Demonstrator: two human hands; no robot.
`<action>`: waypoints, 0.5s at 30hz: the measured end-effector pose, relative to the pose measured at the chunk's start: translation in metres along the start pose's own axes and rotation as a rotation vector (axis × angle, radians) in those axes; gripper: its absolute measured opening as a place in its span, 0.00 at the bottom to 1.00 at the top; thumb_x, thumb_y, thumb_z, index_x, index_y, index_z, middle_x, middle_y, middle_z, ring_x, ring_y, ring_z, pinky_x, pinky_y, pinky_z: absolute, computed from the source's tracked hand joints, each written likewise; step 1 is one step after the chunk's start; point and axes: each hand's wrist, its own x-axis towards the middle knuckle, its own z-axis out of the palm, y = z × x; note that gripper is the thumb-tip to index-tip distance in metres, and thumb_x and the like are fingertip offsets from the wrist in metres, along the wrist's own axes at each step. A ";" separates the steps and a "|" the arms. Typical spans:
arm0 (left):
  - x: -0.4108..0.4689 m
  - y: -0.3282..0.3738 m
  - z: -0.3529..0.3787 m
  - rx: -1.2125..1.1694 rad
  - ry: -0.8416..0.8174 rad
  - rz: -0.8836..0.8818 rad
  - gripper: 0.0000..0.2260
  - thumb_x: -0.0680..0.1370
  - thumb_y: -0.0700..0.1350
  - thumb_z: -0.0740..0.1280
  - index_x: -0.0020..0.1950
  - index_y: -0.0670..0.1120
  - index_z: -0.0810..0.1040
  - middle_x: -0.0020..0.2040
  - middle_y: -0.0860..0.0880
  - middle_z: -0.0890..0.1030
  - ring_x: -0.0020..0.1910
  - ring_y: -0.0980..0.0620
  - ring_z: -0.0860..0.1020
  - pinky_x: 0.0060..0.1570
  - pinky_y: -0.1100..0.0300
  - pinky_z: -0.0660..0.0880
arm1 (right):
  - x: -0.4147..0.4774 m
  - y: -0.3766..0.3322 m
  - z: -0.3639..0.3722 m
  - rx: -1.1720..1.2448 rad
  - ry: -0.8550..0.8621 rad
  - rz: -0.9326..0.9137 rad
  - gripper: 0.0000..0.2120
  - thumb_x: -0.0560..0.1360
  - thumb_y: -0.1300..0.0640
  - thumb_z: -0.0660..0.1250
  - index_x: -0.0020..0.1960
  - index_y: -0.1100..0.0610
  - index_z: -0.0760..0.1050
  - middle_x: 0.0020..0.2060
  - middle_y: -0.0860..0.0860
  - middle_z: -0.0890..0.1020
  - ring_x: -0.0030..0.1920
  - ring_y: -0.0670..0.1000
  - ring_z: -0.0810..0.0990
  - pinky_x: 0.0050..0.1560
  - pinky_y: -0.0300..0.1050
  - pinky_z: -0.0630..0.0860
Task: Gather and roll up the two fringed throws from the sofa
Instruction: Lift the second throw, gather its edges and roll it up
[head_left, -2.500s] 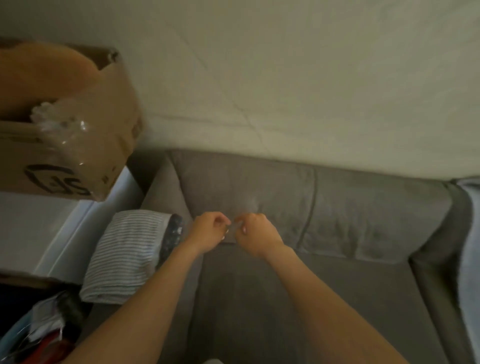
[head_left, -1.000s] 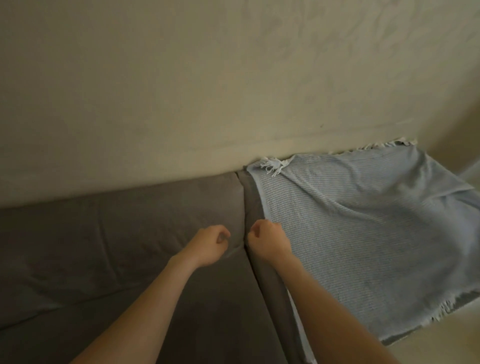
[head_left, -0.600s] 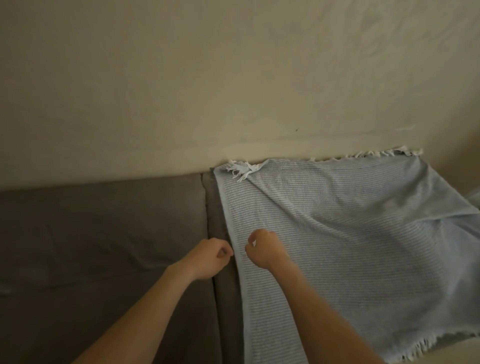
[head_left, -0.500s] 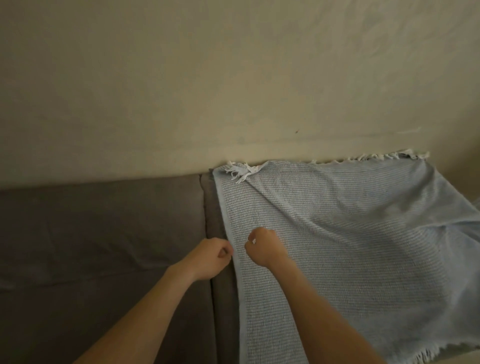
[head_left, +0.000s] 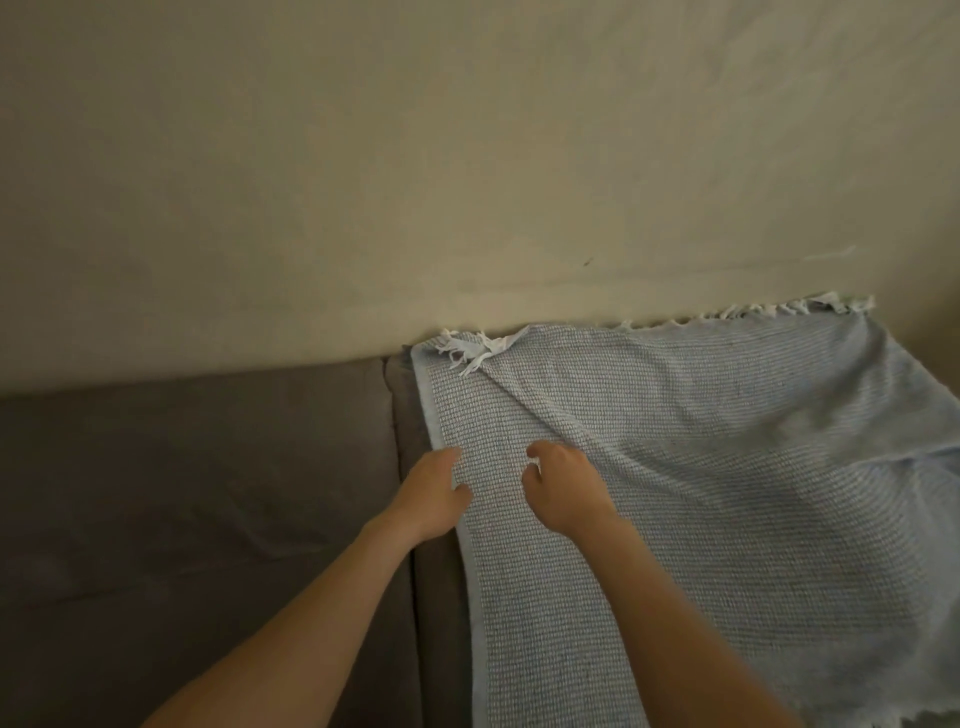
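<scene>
Wall (head_left: 415, 156): plain cream-beige plaster, fills the upper half of the view; faint uneven patches, one small dark speck and a thin pale scratch toward the right. Sofa (head_left: 182, 493): dark grey fabric, backed directly against the wall; a vertical seam (head_left: 402, 467) divides two back cushions, with soft creases across the left cushion. Light: dim, warm, even, with no hard shadows. Floor and windows: out of view.
</scene>
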 end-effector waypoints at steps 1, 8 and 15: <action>0.007 -0.001 0.005 0.000 -0.004 -0.008 0.16 0.85 0.37 0.63 0.72 0.34 0.74 0.64 0.43 0.77 0.56 0.55 0.70 0.60 0.68 0.66 | 0.005 0.005 0.002 -0.001 -0.005 -0.005 0.15 0.82 0.55 0.60 0.65 0.59 0.77 0.60 0.54 0.82 0.60 0.56 0.81 0.60 0.54 0.80; 0.076 -0.009 0.021 -0.010 0.249 -0.095 0.14 0.83 0.39 0.65 0.67 0.43 0.81 0.61 0.49 0.81 0.55 0.52 0.79 0.60 0.57 0.76 | 0.070 0.038 0.006 -0.088 -0.118 -0.038 0.18 0.83 0.54 0.59 0.71 0.58 0.70 0.65 0.55 0.79 0.62 0.57 0.80 0.64 0.58 0.77; 0.173 -0.034 0.050 0.431 -0.023 -0.099 0.15 0.83 0.45 0.64 0.69 0.44 0.76 0.67 0.44 0.75 0.67 0.44 0.73 0.66 0.45 0.74 | 0.175 0.072 0.019 -0.211 -0.177 -0.067 0.19 0.82 0.55 0.60 0.71 0.58 0.69 0.66 0.53 0.77 0.64 0.54 0.78 0.71 0.59 0.71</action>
